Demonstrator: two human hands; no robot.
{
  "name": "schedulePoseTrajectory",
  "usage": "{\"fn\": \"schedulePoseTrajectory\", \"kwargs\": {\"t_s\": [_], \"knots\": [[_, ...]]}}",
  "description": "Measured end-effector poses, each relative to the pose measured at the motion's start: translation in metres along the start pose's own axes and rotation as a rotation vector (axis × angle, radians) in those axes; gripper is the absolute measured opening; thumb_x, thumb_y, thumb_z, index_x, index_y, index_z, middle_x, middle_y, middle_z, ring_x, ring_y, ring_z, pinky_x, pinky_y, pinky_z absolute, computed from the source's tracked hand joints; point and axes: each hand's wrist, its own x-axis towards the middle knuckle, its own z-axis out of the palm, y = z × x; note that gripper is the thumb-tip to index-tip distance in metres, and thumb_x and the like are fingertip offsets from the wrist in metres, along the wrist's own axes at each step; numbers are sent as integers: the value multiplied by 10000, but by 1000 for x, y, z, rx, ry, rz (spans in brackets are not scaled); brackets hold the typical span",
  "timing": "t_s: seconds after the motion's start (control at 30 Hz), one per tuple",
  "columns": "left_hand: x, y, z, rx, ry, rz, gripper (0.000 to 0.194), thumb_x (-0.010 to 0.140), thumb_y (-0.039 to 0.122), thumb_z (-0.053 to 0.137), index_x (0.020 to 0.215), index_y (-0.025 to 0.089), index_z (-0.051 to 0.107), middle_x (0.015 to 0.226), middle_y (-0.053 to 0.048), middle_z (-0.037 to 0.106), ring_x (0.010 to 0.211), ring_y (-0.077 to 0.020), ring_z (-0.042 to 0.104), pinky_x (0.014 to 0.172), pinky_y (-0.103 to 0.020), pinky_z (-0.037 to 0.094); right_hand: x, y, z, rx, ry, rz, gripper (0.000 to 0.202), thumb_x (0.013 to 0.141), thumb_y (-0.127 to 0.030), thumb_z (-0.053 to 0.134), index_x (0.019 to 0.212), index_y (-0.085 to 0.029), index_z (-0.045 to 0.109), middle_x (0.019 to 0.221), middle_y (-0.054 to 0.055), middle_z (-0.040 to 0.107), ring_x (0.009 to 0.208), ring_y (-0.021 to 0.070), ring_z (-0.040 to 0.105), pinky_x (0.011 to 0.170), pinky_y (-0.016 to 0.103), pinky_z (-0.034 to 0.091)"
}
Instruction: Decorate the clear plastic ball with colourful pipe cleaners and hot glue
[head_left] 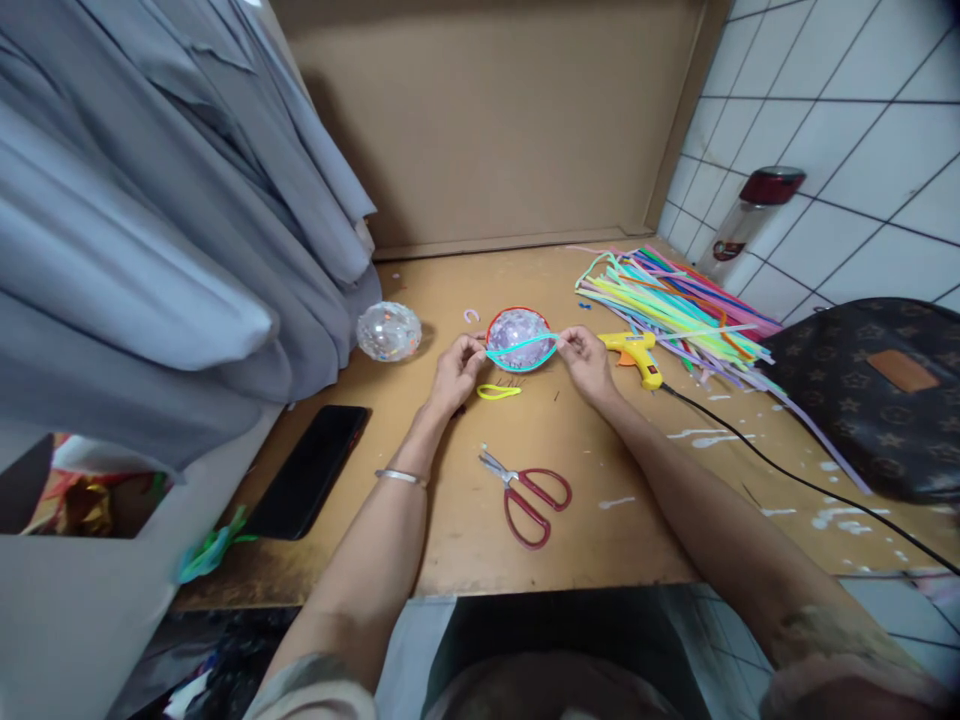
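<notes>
Between my hands, on the table, is a clear faceted plastic ball or bowl (517, 326) edged with a red strip along its top. A turquoise pipe cleaner (525, 346) crosses its near side, with another turquoise curve along the bottom edge. My left hand (457, 370) pinches the pipe cleaner's left end, close against the ball's side. At the right end, the fingertips of my right hand (587, 362) are closed on the same pipe cleaner. Just below lies a bent yellow pipe cleaner (498, 392). Whether my fingers also press the ball, I cannot tell.
Red-handled scissors (525, 490) lie nearest me. A yellow glue gun (637, 357) with a black cord sits beside my right hand, before a pile of coloured pipe cleaners (667, 300). A second clear ball (389, 332), phone (309, 470), dark bag (862, 390) and bottle (750, 220) stand around.
</notes>
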Motion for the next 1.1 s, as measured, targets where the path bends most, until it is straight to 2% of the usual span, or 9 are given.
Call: {"fn": "schedulePoseTrajectory", "kwargs": {"t_s": [0.2, 0.4, 0.7, 0.87, 1.1], "knots": [[1, -2, -4, 32, -7, 15, 324, 855, 535, 641, 813, 225, 554, 1156, -107, 730, 1179, -277, 634, 988, -387, 457, -2, -2, 2, 2, -19, 6, 281, 754, -493, 677, 762, -245, 544, 798, 7, 652, 770, 183, 607, 760, 344, 508], [2, -6, -4, 12, 13, 11, 350, 845, 562, 635, 820, 225, 545, 1183, -126, 724, 1137, -279, 649, 977, -396, 460, -3, -3, 3, 17, -9, -1, 219, 755, -428, 663, 747, -250, 535, 869, 25, 701, 852, 205, 646, 833, 371, 518], [5, -9, -5, -89, -27, -46, 201, 743, 373, 702, 730, 212, 581, 1108, -100, 731, 1293, -324, 565, 1075, -445, 416, 0, -3, -2, 14, -63, 20, 104, 736, -300, 605, 716, -241, 522, 851, 22, 691, 861, 205, 644, 831, 362, 509], [7, -9, -7, -185, -88, -105, 119, 654, 290, 688, 661, 211, 599, 940, -74, 724, 1332, -338, 529, 1147, -464, 348, 0, -6, -5, 36, -116, -8, 79, 710, -295, 585, 684, -229, 550, 912, 28, 707, 956, 217, 648, 910, 370, 480], [9, -12, -7, -255, -56, -129, 190, 675, 340, 717, 687, 207, 581, 964, -70, 724, 1293, -306, 559, 1079, -418, 407, 0, -12, -5, -16, -49, 36, 100, 775, -300, 582, 721, -236, 528, 763, -23, 634, 735, 159, 542, 723, 290, 454]]}}
